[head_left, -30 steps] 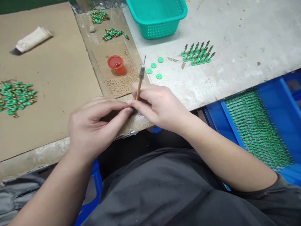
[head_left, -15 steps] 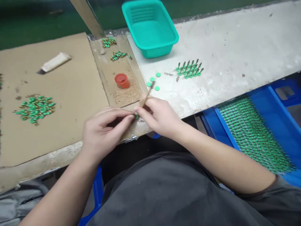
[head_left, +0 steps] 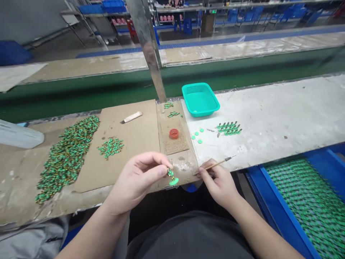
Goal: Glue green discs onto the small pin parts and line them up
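Observation:
Between thumb and forefinger, my left hand [head_left: 145,178] pinches a small green and gold figurine [head_left: 170,172] with a round green disc [head_left: 174,181] at its lower end. To the right, my right hand [head_left: 219,183] holds a thin wooden brush [head_left: 215,164], its dark tip pointing right and away from the figurine. Beyond the hands stands a small red cup [head_left: 174,133] on a cardboard strip. Several loose green discs [head_left: 199,141] lie right of it, near rows of upright figurines on green bases [head_left: 229,128].
A teal basket [head_left: 201,100] stands at the back by a metal post [head_left: 152,61]. On the left are a white tube [head_left: 132,117], a small figurine pile [head_left: 110,147] and a large one [head_left: 67,158]. A blue crate [head_left: 280,205] with many green pieces is at lower right.
The view has tilted up. My hands have moved apart; the figurine and disc now show clearly at my left fingertips, and the brush has swung down toward the right.

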Tool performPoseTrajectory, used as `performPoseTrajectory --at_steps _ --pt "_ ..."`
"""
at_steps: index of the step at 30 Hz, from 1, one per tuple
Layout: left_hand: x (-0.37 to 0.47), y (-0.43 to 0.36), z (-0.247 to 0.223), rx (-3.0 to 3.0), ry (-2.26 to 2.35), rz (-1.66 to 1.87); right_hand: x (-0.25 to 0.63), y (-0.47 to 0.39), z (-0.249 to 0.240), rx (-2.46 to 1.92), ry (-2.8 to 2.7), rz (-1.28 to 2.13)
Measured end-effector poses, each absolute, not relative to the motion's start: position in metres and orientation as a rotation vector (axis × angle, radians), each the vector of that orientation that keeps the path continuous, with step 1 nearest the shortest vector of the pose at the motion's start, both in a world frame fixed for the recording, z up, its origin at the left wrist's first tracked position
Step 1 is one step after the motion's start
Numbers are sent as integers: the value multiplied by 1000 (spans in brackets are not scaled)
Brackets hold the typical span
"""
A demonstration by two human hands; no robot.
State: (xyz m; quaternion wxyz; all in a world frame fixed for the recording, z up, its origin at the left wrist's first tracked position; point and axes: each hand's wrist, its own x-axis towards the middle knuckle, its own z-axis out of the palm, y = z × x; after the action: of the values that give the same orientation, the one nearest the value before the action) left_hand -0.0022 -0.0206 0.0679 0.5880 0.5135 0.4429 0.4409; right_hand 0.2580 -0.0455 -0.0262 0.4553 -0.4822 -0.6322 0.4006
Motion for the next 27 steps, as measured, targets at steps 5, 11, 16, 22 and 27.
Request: performPoseTrajectory --at_steps 5,11,16,22,27 --pt "6 -19 75 1204 1068 1014 258 -43 -28 -1154 -1566 995" --pt "17 -20 86 1232 1207 1051 259 -44 -33 -1140 -1573 996" --pt "28 -19 93 1233 1342 1093 259 -42 -36 -1100 -1583 1013" --pt "32 -12 84 1294 1396 1075 259 -40 -28 -1094 -1595 974" --pt "59 17 64 1595 1420 1026 276 -51 -15 -1131 -1542 921"
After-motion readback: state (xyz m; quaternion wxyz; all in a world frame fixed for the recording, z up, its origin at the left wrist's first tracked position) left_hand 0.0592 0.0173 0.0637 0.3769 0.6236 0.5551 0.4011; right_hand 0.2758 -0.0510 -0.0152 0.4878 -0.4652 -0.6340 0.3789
